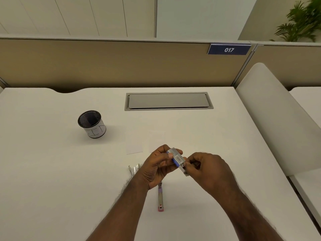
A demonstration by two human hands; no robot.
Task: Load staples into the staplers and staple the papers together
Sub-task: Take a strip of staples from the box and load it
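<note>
Left of centre: we logged a mesh pen cup (pixel 92 124), upright on the white desk (pixel 52 171), well apart from the work.

Centre, just above the hands: two pale paper slips (pixel 134 145) lay flat, side by side; their edges were faint.

Lower centre, left item: a stapler (pixel 132 169) showed only its metal ends beside the wrist; we could not tell whether it lay open.

Lower centre: a second, pink-ended stapler (pixel 160 197) lay lengthwise below the hands, partly hidden, apparently swung open.

Risks, as we judged them: the staple box's inner tray (pixel 184 169) stood partly drawn out, held above the desk. Pulled too far or tipped, it could spill staple strips; a hard pinch could break a strip into short pieces that would jam the channel.

Left hand (pixel 159 164): fingers and thumb curled around the staple box (pixel 175 157), holding it clear of the desk.

Right hand (pixel 205 168): fingers curled tight, tips pinching the tray's protruding end. Whether a strip was held, we could not tell.
</note>
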